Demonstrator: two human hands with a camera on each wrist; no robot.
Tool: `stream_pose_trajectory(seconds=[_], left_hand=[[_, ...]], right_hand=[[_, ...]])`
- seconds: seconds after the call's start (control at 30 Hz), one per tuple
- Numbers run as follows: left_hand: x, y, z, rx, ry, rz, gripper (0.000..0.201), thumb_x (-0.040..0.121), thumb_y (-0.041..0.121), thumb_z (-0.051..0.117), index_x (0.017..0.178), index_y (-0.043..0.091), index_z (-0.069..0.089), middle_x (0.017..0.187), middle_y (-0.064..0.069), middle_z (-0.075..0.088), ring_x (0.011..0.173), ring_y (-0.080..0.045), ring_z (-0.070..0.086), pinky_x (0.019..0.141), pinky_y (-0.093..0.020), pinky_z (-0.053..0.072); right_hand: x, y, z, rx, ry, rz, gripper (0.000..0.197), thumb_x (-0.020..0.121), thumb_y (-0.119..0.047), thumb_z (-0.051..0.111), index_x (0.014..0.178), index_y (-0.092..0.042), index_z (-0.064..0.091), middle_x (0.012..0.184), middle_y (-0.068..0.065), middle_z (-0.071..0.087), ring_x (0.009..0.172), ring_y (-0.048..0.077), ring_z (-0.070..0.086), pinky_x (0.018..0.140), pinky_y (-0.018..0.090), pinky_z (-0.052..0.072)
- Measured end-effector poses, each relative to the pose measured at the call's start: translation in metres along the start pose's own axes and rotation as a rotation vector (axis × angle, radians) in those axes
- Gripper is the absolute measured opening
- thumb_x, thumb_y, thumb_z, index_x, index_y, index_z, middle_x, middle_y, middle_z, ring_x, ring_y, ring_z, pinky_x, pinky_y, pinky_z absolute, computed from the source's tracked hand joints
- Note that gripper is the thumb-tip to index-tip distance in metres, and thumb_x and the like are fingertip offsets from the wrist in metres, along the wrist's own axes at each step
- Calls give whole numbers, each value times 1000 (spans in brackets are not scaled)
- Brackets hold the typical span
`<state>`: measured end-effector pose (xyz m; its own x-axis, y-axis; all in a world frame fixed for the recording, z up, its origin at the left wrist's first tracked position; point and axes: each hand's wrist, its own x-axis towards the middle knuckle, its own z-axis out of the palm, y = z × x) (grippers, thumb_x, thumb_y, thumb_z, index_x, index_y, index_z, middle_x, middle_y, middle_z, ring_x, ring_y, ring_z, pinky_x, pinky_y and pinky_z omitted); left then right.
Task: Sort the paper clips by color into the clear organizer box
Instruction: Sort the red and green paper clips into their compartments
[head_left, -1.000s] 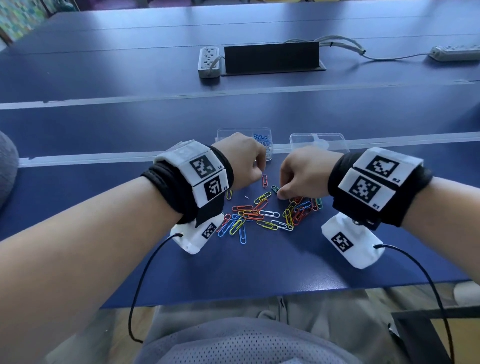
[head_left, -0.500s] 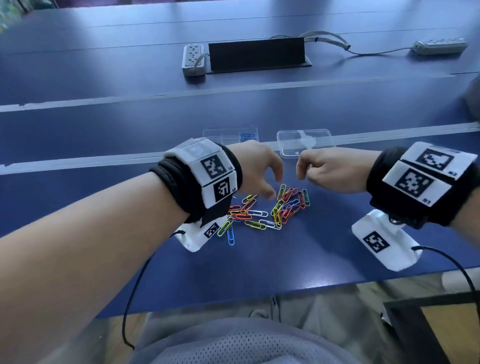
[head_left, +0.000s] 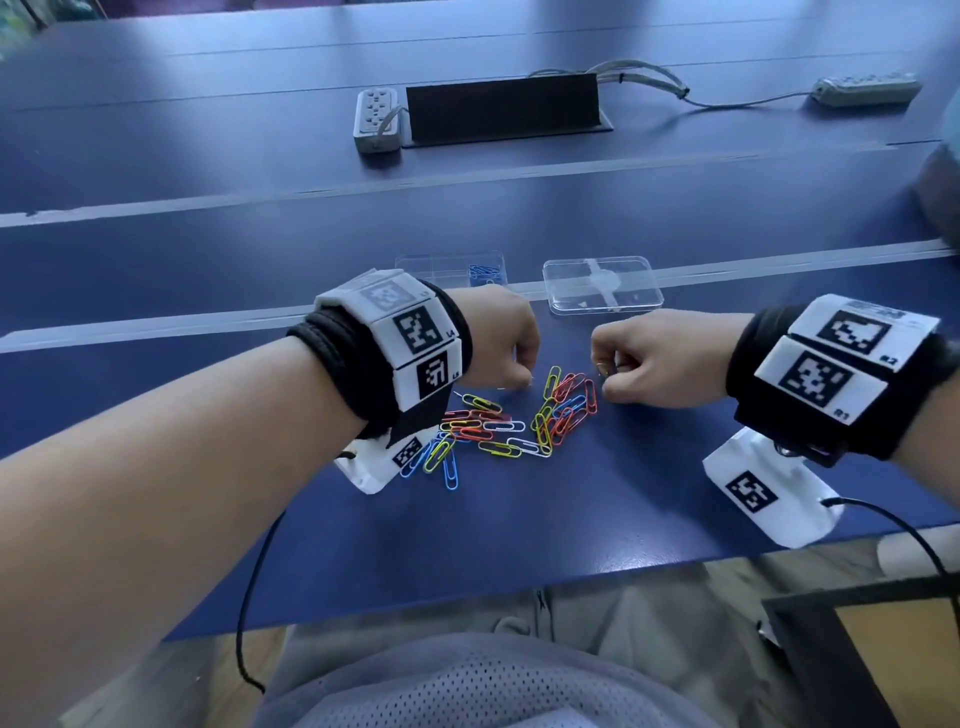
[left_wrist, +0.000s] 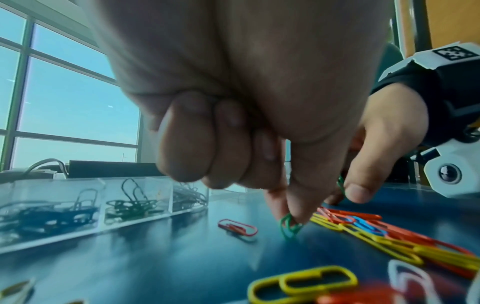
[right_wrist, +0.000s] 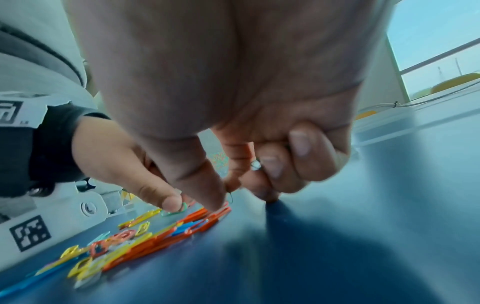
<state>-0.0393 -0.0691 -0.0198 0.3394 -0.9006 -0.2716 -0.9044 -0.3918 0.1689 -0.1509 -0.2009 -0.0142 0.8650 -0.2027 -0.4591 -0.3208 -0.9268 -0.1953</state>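
Where the left hand (left_wrist: 259, 82) reaches down to the blue tabletop (head_left: 519, 519), its thumb and forefinger pinch a green paper clip (left_wrist: 289, 226), which stands on end with its lower tip touching the surface; the other fingers (left_wrist: 187, 144) are curled tight into the palm. Just beside those fingertips, on the side of the box, lies a single red paper clip (left_wrist: 237, 227), flat and apart from the rest. The right hand (right_wrist: 233, 82) faces the left across a small gap, its thumb and forefinger pressed together low over the orange clips, with a thin dark green wire loop (right_wrist: 230, 197) showing between them, so it appears to pinch a second green clip; its remaining fingers (right_wrist: 301, 148) are folded in. Below and between both hands spreads the loose pile of paper clips (head_left: 519, 415), yellow, orange, red, blue and white, many overlapping. Beyond the left knuckles stands the clear organizer box (head_left: 452, 266), with blue clips (head_left: 485, 273) in one compartment and dark clips in the neighbouring ones as the left wrist view shows them. Beyond the right knuckles lies the clear lid (head_left: 602, 286), flat on the tabletop. Farther off are a black cable hatch (head_left: 504, 106) and two power strips (head_left: 376, 119).
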Motion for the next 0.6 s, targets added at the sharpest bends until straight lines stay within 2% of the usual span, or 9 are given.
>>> stream_pose_trajectory(seconds=[0.07,0.1,0.17,0.23,0.3,0.37,0.47,0.6], left_hand=[[-1,0,-1,-57,41,-24,13,83,27,55,84,20,65,60,13,43,76,-16,46,73,-24,42],[-1,0,-2,-108,59,-46,10,82,28,55,77,20,59,61,11,45,72,-17,47,70,-24,43],[-1,-1,-6,-234,61,-115,16,80,27,54,67,20,49,59,7,49,60,-14,48,57,-22,38],[-1,-4,-10,-418,29,-186,18,79,23,53,63,19,47,52,6,51,49,-13,48,51,-20,38],[-4,-10,-12,-589,-18,-215,16,78,16,53,64,15,48,54,5,57,48,-17,51,49,-21,42],[-8,-17,-13,-690,-40,-231,11,75,11,54,67,13,49,64,-5,61,54,-22,54,49,-22,45],[-13,-34,-15,-753,5,-261,13,78,1,50,72,13,51,67,-11,58,61,-26,53,46,-22,46],[-20,-58,-16,-750,110,-306,25,83,-3,49,86,20,58,70,-8,60,62,-28,57,62,-32,53]], right_hand=[[-1,-4,-4,27,29,36,24,86,-26,49,64,-22,39,65,-7,44,62,11,41,54,22,31],[0,-6,-7,51,40,51,24,86,-23,47,63,-21,39,64,-6,44,60,10,39,53,22,30],[3,-12,-11,125,39,70,25,83,-12,46,60,-19,39,61,-4,43,57,13,39,51,24,30],[10,-17,-15,247,33,79,26,78,-1,43,58,-17,38,55,-2,42,51,16,39,46,25,29],[18,-23,-20,376,32,67,27,75,5,38,59,-17,38,51,0,41,45,16,35,43,21,27],[27,-30,-25,476,39,37,29,76,5,34,62,-19,43,50,2,45,46,18,33,45,20,26],[42,-42,-34,591,76,26,32,76,5,33,65,-18,53,49,3,50,46,18,35,45,20,28],[61,-59,-45,651,119,24,32,81,6,38,64,-14,56,58,7,51,50,20,46,49,24,39]])
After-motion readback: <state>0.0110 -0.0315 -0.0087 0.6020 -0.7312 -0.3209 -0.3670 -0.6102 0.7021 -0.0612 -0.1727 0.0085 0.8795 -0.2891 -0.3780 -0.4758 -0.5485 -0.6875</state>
